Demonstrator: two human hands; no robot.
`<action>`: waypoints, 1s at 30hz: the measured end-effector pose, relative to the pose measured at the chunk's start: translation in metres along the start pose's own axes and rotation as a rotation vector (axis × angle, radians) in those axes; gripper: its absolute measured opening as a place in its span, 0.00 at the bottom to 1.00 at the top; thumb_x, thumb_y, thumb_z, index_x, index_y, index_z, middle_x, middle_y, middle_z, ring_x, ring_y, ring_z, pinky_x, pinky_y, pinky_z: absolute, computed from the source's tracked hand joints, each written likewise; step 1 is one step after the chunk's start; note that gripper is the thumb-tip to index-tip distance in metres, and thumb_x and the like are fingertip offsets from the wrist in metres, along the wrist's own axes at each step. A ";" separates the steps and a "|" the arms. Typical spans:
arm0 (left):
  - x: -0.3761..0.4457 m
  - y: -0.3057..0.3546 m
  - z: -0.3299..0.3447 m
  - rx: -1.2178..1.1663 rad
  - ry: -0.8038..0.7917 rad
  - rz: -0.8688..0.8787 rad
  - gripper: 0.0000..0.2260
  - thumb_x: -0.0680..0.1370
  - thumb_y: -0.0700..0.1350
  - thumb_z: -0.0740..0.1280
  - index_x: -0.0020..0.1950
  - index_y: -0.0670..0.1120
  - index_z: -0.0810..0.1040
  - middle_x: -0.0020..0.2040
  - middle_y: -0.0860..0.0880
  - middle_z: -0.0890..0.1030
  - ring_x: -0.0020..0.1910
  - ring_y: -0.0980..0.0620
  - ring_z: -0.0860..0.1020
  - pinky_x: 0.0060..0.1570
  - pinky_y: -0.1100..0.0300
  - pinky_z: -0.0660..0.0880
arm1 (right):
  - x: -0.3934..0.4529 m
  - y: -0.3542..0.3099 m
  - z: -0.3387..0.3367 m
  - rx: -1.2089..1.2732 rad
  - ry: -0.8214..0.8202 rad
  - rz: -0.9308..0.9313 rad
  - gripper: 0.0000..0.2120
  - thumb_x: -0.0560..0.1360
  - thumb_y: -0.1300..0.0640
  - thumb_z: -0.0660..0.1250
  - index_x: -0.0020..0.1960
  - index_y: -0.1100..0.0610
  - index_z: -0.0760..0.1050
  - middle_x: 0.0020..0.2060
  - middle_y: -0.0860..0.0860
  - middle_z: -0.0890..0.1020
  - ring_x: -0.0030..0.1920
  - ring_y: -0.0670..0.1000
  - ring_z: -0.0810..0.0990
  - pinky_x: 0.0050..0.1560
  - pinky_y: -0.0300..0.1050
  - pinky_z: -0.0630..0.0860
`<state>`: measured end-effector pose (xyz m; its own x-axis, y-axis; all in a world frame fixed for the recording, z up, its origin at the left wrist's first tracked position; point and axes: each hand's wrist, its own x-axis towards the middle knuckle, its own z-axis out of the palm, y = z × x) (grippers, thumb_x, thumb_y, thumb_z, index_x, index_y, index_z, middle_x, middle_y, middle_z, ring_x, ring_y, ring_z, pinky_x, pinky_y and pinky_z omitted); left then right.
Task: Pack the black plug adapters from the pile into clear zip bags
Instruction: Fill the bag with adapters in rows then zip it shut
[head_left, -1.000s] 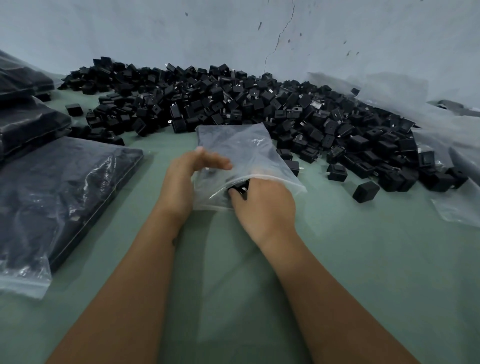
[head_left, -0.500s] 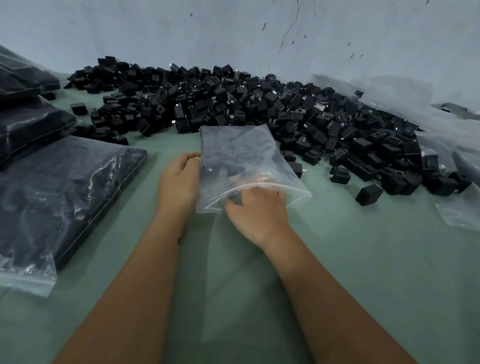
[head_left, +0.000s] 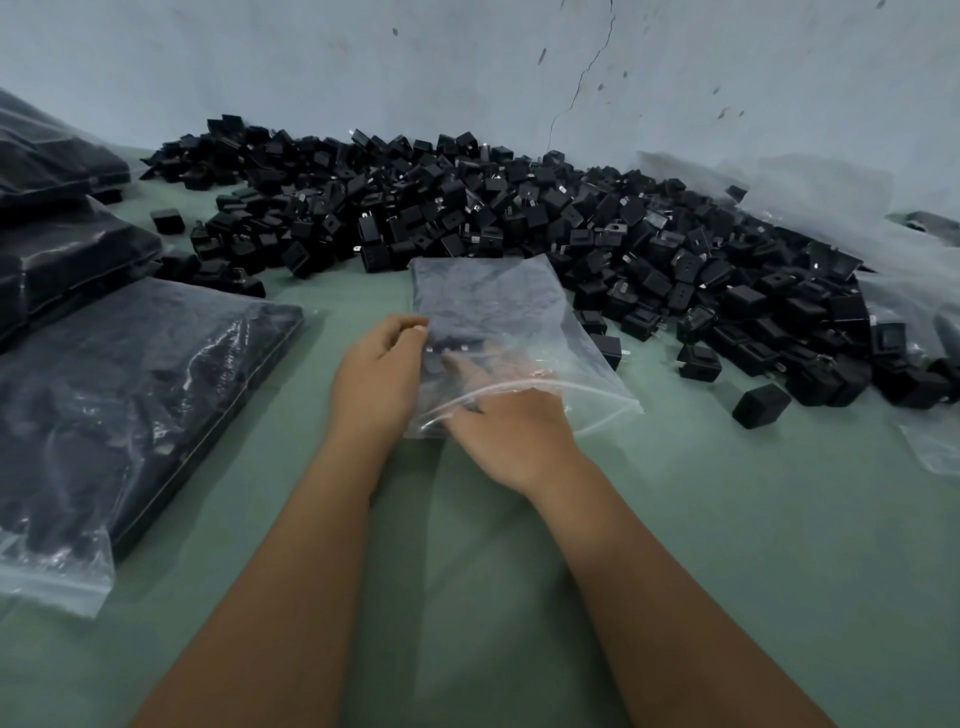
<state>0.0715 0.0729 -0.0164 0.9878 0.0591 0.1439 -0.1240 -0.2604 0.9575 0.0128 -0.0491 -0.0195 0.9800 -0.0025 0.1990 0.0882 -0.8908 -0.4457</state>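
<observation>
Farthest out from my left fingers lie the filled zip bags (head_left: 119, 395), dark with packed adapters, stacked flat on the green table (head_left: 727, 545) and well apart from anything I am touching. My left hand (head_left: 376, 379) sits at the near-left edge of the clear zip bag (head_left: 488, 306), fingers curled, thumb and fingertips pinching that side of the film so the mouth stays lifted. Just beside those fingertips, seen through the plastic, a black plug adapter (head_left: 441, 351) lies inside the bag near the opening. My right hand (head_left: 511, 415) is pushed into the mouth, its fingers (head_left: 470, 366) straight and slightly spread under the film, touching or almost touching that adapter; through the wrinkled plastic I cannot tell which. Beyond the fingertips of both hands the bag reaches flat toward the pile of adapters (head_left: 519, 218), which runs along the wall and spills off past my right fingers, with one loose adapter (head_left: 761, 406) lying apart on that side. I judge the step in hand to be seating a piece deep inside a bag that is only just started. The next move, as I read it, calls for drawing the right hand out without dragging the piece back, keeping the left pinch so the mouth stays open, then reaching to the nearest pile edge for more.
</observation>
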 end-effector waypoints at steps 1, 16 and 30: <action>-0.001 0.000 0.000 -0.001 -0.029 0.025 0.10 0.78 0.49 0.62 0.52 0.57 0.82 0.45 0.61 0.80 0.45 0.64 0.76 0.51 0.60 0.74 | 0.000 -0.001 0.000 -0.015 0.008 -0.006 0.19 0.75 0.44 0.55 0.65 0.39 0.66 0.60 0.49 0.77 0.64 0.53 0.70 0.62 0.49 0.63; -0.008 -0.001 -0.005 0.540 -0.173 0.236 0.11 0.76 0.53 0.67 0.57 0.63 0.81 0.69 0.47 0.70 0.71 0.47 0.60 0.70 0.52 0.57 | -0.029 0.017 -0.048 -0.015 0.965 -0.224 0.11 0.74 0.58 0.59 0.35 0.59 0.73 0.31 0.51 0.74 0.32 0.51 0.69 0.33 0.44 0.64; -0.022 0.010 -0.002 0.380 -0.365 0.548 0.14 0.73 0.52 0.67 0.57 0.52 0.82 0.54 0.54 0.81 0.60 0.51 0.73 0.63 0.55 0.67 | -0.028 0.111 -0.064 0.012 0.617 0.741 0.20 0.71 0.69 0.57 0.61 0.57 0.72 0.62 0.59 0.68 0.63 0.60 0.62 0.49 0.38 0.58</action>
<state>0.0485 0.0709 -0.0095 0.7707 -0.4795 0.4196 -0.6304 -0.4782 0.6115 -0.0163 -0.1773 -0.0183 0.5217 -0.8039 0.2856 -0.5100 -0.5622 -0.6510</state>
